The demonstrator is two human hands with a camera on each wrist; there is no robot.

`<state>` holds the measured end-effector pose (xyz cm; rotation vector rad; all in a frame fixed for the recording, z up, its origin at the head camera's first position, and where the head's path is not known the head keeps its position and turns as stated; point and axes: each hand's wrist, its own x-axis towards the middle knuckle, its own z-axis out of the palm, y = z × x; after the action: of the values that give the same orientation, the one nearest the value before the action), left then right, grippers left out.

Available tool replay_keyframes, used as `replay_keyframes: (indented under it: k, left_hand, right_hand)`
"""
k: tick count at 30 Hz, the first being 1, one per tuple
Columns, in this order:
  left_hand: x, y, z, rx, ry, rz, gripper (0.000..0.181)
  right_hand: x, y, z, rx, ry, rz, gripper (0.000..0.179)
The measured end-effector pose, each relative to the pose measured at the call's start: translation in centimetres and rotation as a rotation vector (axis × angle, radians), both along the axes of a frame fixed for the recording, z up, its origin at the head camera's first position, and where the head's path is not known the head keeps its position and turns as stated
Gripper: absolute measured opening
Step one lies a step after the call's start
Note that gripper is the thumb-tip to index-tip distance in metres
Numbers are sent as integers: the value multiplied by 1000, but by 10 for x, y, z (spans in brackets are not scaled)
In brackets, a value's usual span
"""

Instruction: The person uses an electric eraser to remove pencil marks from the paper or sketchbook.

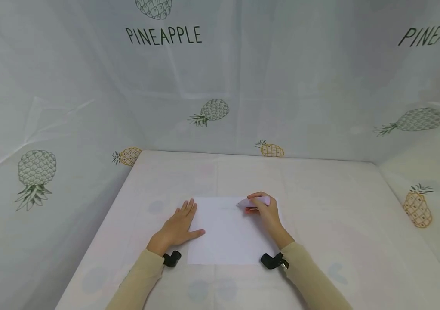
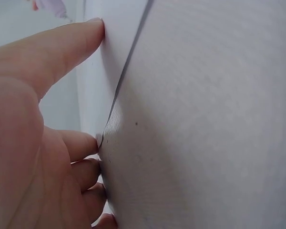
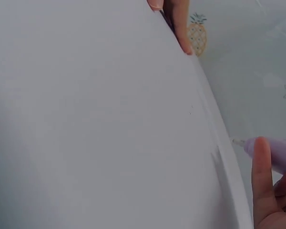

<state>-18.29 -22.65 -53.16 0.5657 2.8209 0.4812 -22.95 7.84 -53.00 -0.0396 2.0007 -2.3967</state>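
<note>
A blank-looking white sheet of paper (image 1: 223,241) lies on the table between the hands. My left hand (image 1: 177,226) rests flat with fingers spread over the paper's left edge, the thumb reaching onto the sheet. In the left wrist view, the thumb and fingertips (image 2: 88,171) press down along that edge. Near the paper's upper right, my right hand (image 1: 269,217) pinches a lilac tube-shaped pen (image 3: 282,151) between thumb and fingers. Its narrow, pale tip points left, close over the sheet. Faint small marks show on the paper in the right wrist view.
A pale cloth with faint round spots covers the table (image 1: 332,206). White curtains (image 1: 301,77) printed with pineapples surround it at the back and sides. Each wrist carries a black camera mount (image 1: 172,258) near the paper's lower corners.
</note>
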Motion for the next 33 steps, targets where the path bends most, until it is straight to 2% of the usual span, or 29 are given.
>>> replay_keyframes:
  k: [3,9,15,24,30,33]
  left_hand:
    - [0,-1,1,2,4,-3,97]
    - [0,-1,4,8,4,-9,96]
    - [-2,-2,7,4,-2,-8,96]
    - [-6,-2,11,10,-10,-13,96]
    - [-9,-3,10,1,-11,-13,97]
    - [-9,-3,10,-5,-17,-14,98]
  right_hand:
    - [3,4,3,12,-28,-11,21]
    - [9,18,3,58,-21,-20,25]
    - [14,30,4,21,-54,-27,28]
    - [21,47,19,47,-121,-126,11]
    - [31,66,28,38,-151,-169,8]
    - [38,79,31,68,-169,-222,9]
